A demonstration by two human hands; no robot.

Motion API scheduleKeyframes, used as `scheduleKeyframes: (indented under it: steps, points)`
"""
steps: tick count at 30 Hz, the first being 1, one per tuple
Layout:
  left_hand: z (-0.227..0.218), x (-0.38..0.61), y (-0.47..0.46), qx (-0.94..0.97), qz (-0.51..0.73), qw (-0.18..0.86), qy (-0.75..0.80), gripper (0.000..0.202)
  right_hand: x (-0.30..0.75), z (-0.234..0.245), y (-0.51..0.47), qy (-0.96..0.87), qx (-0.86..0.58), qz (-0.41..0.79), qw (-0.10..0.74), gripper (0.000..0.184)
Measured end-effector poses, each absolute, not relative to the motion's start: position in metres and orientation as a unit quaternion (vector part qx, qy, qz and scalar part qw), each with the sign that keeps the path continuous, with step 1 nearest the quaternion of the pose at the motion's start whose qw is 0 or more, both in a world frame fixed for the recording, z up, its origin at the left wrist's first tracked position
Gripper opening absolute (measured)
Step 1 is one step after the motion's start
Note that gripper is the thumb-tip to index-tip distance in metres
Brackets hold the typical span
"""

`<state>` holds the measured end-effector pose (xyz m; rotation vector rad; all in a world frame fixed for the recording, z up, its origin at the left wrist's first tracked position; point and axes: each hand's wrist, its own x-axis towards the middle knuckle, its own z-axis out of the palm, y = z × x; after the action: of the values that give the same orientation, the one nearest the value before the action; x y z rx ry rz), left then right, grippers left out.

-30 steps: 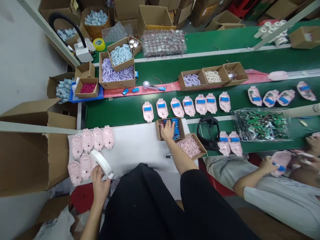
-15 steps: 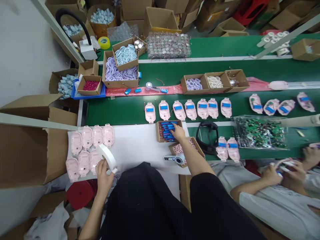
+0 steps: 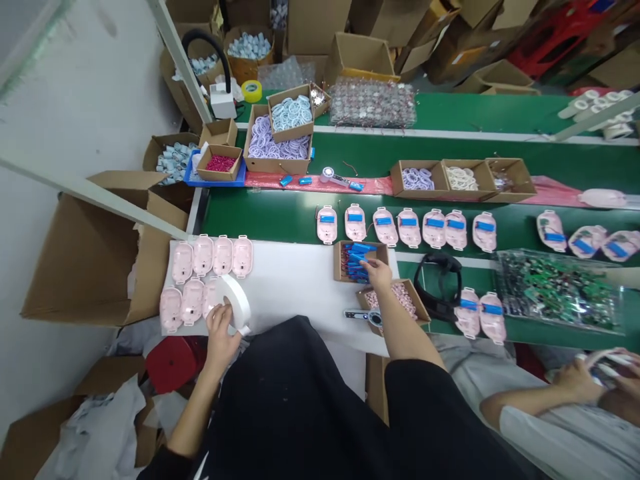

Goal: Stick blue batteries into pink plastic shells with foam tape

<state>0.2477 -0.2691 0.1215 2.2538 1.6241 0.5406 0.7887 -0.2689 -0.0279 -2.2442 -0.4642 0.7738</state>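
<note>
My left hand (image 3: 223, 333) grips a roll of white tape (image 3: 236, 303) on edge, beside the near row of pink plastic shells (image 3: 193, 300). My right hand (image 3: 377, 273) is over the right side of a small cardboard box (image 3: 340, 270). Its fingers are pinched on a blue battery (image 3: 364, 262) among several wired blue batteries; the fingertips partly hide it. Just nearer to me, below my right forearm, sits a box of small pink parts (image 3: 403, 300). Next to that box, partly over its edge, lies a grey-white handheld device (image 3: 357, 314) with a round head.
Pink shells with blue batteries (image 3: 385, 227) stand in a row on the green bench (image 3: 280, 213). A black strapped object (image 3: 437, 287) and a bag of green circuit boards (image 3: 560, 287) lie to the right. A co-worker's hands (image 3: 583, 380) hold a part at far right.
The view has shifted left, so the bench things appear farther right. My right hand has drawn back slightly toward the battery box's near right edge. My left hand still holds the tape roll.
</note>
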Motion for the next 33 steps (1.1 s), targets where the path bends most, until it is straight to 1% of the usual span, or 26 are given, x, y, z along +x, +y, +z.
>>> scheduleKeyframes:
  steps: [2,4,6,7,9,11,14,17,20,25,27,30,33]
  points:
    - [0.123,0.238,-0.272,0.791,0.193,0.154,0.560,0.044,0.776,-0.011,-0.270,-0.093,-0.820,0.313,0.470,0.034]
    - [0.125,0.230,-0.276,0.797,0.198,0.146,0.551,0.044,0.754,0.012,-0.276,-0.052,-0.736,0.358,0.572,0.040]
    - [0.127,0.223,-0.283,0.809,0.195,0.134,0.538,0.045,0.722,0.038,-0.288,-0.060,-0.639,0.436,0.631,0.041]
    - [0.129,0.222,-0.287,0.817,0.189,0.128,0.530,0.046,0.703,0.051,-0.294,-0.074,-0.595,0.480,0.640,0.040]
    - [0.134,0.220,-0.296,0.835,0.168,0.121,0.509,0.051,0.659,0.074,-0.306,-0.107,-0.534,0.559,0.625,0.036]
    - [0.141,0.221,-0.304,0.856,0.138,0.127,0.482,0.057,0.612,0.092,-0.313,-0.146,-0.504,0.614,0.590,0.036]
    - [0.150,0.220,-0.312,0.877,0.096,0.147,0.448,0.067,0.550,0.111,-0.314,-0.217,-0.494,0.645,0.542,0.044]
    - [0.156,0.213,-0.318,0.880,0.070,0.154,0.443,0.072,0.506,0.122,-0.312,-0.298,-0.504,0.646,0.490,0.054]
    - [0.158,0.203,-0.325,0.876,0.063,0.155,0.453,0.073,0.483,0.130,-0.311,-0.357,-0.516,0.636,0.449,0.063]
    - [0.157,0.189,-0.333,0.872,0.068,0.157,0.459,0.071,0.465,0.138,-0.310,-0.402,-0.519,0.625,0.421,0.061]
    - [0.158,0.185,-0.335,0.874,0.069,0.156,0.454,0.071,0.460,0.140,-0.308,-0.411,-0.511,0.634,0.410,0.061]
    - [0.164,0.177,-0.335,0.878,0.068,0.144,0.452,0.071,0.457,0.139,-0.302,-0.417,-0.503,0.659,0.372,0.062]
    - [0.173,0.166,-0.333,0.886,0.058,0.128,0.442,0.069,0.447,0.136,-0.297,-0.394,-0.485,0.698,0.349,0.065]
